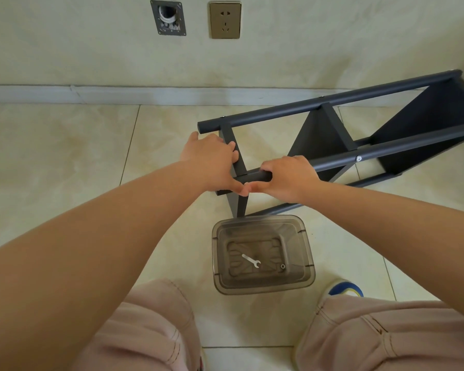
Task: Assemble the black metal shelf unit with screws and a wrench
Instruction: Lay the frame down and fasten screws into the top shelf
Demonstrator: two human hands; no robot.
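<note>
Black metal shelf unit (332,129), with round tube posts and flat panels, is lying on its side on the beige tiled floor (65,156), stretching away to the right toward the pale wall (91,49). The right hand (289,175) is gripping the near end of one tube post, fingers curled round it, while the left hand (212,162) is grasping the flat end panel just beside it, the thumbs nearly touching. Just below the frame, a translucent grey plastic bin (263,254) is standing on the floor, holding a small silver wrench (251,261) and a tiny round metal piece (282,266).
</note>
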